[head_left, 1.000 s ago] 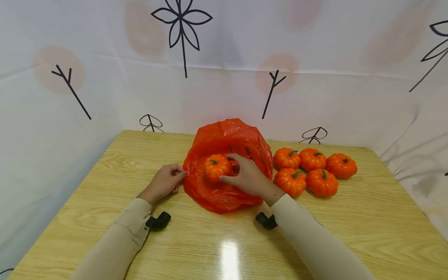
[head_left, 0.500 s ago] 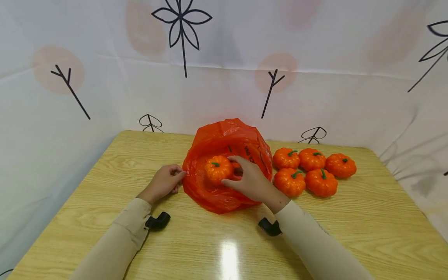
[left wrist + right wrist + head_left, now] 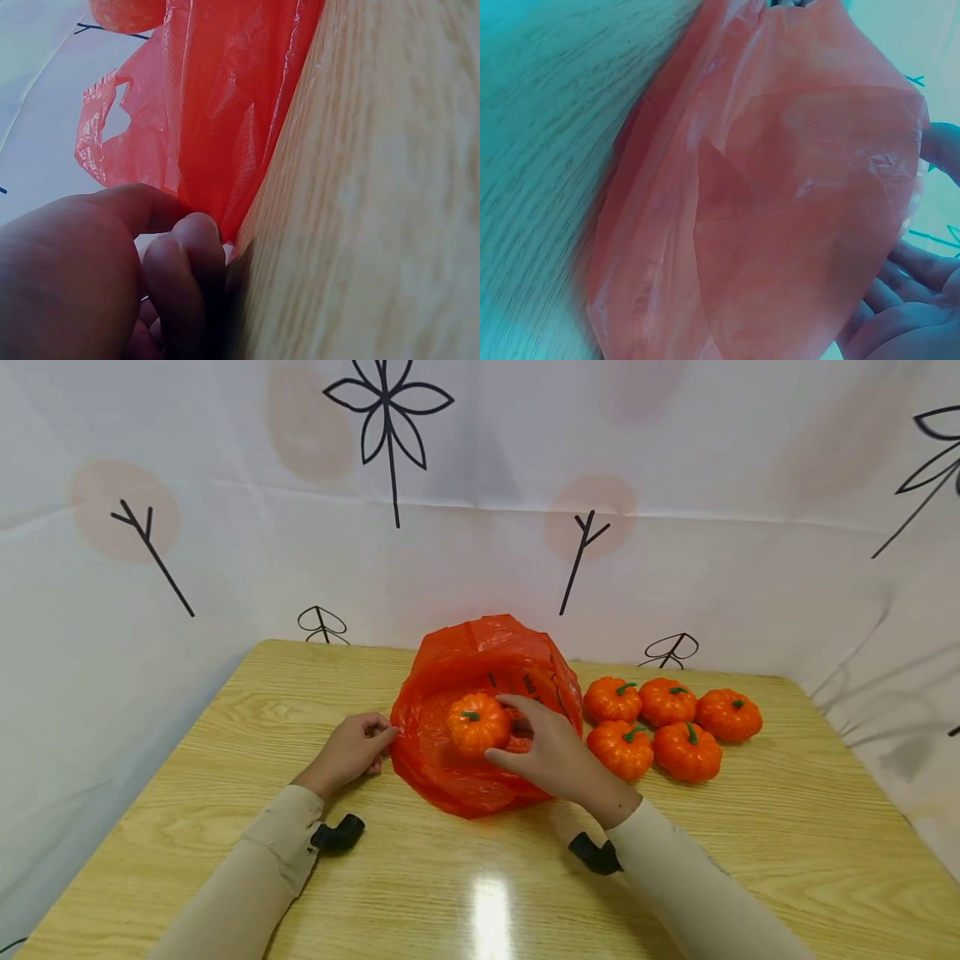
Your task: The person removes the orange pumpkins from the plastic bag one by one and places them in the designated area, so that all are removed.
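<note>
An orange plastic bag (image 3: pixel 427 777) stands with its mouth spread wide on the table. My left hand (image 3: pixel 349 752) pinches the bag's left edge between thumb and fingers; the left wrist view shows this hand (image 3: pixel 97 262) low at the tabletop. Over the bag's mouth, my right hand (image 3: pixel 551 747) grips a small orange pumpkin (image 3: pixel 477 724) with a green stem, thumb in front and fingers behind. In the right wrist view the bag hides that pumpkin and part of the hand (image 3: pixel 915 315). The pumpkin's underside (image 3: pixel 127 11) shows above the bag in the left wrist view.
Several more pumpkins (image 3: pixel 687 752) sit in two rows to the right of the bag, the nearest close beside it. The wooden table (image 3: pixel 405 893) ends at a printed cloth backdrop (image 3: pixel 480 552). Black wrist mounts (image 3: pixel 339 833) stick out by both sleeves.
My right hand has shifted slightly right with the pumpkin, still over the bag's mouth. The left hand and the other pumpkins have stayed put.
</note>
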Tool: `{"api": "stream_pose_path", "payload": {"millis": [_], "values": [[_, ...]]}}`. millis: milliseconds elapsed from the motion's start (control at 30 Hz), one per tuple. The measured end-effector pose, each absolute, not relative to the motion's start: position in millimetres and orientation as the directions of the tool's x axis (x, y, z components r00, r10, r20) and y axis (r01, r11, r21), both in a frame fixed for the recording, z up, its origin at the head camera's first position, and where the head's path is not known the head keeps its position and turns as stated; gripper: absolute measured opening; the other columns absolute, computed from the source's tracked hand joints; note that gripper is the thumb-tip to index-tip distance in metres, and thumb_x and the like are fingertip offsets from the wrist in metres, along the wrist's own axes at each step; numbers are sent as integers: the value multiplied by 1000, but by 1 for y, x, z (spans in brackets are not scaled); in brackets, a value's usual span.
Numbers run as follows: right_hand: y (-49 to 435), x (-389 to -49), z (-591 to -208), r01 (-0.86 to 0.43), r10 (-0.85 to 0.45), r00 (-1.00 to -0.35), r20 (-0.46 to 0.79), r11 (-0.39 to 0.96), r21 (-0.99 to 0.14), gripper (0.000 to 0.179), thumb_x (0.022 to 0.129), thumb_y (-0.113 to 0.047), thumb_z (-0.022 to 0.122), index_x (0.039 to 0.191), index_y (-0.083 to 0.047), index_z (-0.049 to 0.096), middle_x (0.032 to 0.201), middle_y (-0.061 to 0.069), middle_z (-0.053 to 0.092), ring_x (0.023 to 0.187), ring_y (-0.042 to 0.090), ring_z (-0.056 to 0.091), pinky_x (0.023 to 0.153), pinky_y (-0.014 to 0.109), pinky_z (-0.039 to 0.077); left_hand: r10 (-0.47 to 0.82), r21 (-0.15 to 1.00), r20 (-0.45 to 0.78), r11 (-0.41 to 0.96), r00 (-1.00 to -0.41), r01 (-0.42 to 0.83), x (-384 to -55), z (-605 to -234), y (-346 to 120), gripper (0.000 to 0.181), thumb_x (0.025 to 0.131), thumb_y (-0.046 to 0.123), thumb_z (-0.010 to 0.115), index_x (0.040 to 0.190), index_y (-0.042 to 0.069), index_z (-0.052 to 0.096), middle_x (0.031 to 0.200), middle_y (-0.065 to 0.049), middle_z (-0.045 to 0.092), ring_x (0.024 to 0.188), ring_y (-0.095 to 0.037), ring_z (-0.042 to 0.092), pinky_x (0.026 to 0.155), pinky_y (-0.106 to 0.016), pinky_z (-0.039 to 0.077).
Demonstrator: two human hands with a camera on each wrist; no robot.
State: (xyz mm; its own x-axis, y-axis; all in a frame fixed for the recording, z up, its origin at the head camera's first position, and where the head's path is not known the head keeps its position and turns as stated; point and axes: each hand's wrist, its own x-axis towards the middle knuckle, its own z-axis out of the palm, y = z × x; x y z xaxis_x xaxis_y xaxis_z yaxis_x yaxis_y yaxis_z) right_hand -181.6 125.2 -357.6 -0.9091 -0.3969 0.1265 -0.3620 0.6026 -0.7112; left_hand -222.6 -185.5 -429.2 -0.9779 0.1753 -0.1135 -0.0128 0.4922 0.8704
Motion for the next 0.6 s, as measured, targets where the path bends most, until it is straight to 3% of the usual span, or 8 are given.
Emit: {"api": "stream_pose_path", "payload": {"millis": [600], "values": [[132, -167, -356, -382, -418, -898, 138, 586, -715, 75, 85, -35, 81, 147, -15, 43, 147, 4, 51, 120, 24, 64, 98, 41, 55, 182, 873, -108, 487, -977, -6, -223, -428, -186, 21, 102, 26, 60, 100, 5, 65, 71, -4, 56, 49, -14, 54, 49, -25, 50]]}}
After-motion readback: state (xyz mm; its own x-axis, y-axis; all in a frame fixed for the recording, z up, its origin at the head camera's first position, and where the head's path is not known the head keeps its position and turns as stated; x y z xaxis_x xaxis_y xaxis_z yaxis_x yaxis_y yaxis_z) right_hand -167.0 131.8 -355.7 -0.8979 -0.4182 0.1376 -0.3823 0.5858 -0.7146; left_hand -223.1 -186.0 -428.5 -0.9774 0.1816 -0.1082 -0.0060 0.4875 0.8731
